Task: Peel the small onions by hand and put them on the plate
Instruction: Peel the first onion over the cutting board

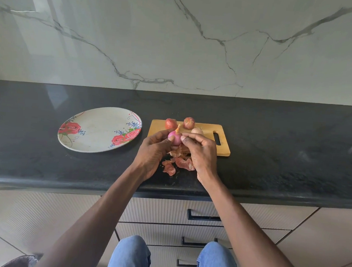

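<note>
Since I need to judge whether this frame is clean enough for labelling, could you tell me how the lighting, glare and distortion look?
In the head view, even daylight with soft shadows; pale window glare streaks the wall and the dark countertop; wide-angle bending curves the counter edge; the peeled onion, both hands, left hand and right hand, and the plate are sharp.
</note>
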